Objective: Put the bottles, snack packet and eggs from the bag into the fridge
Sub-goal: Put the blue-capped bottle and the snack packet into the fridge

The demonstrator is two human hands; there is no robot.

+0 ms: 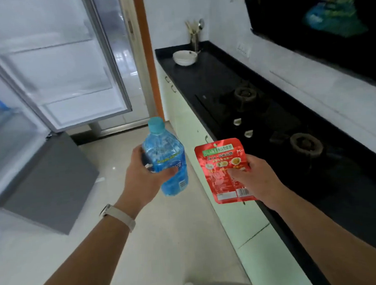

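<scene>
My left hand (140,173) grips a blue plastic bottle (166,156) with a light-blue cap, held nearly upright over the floor. My right hand (256,178) pinches a red snack packet (223,162) by its right edge, its printed face toward me. The fridge (54,68) stands at the left with its upper door swung open, showing white door shelves. A grey lower door or drawer front (54,177) juts out below it. No bag or eggs are in view.
A black counter (201,76) runs along the right, with a gas hob (268,120), a stack of white bowls (184,57) and a utensil holder (194,37) at its far end. Pale cabinet fronts (188,125) sit beneath. Light tiled floor lies between fridge and counter.
</scene>
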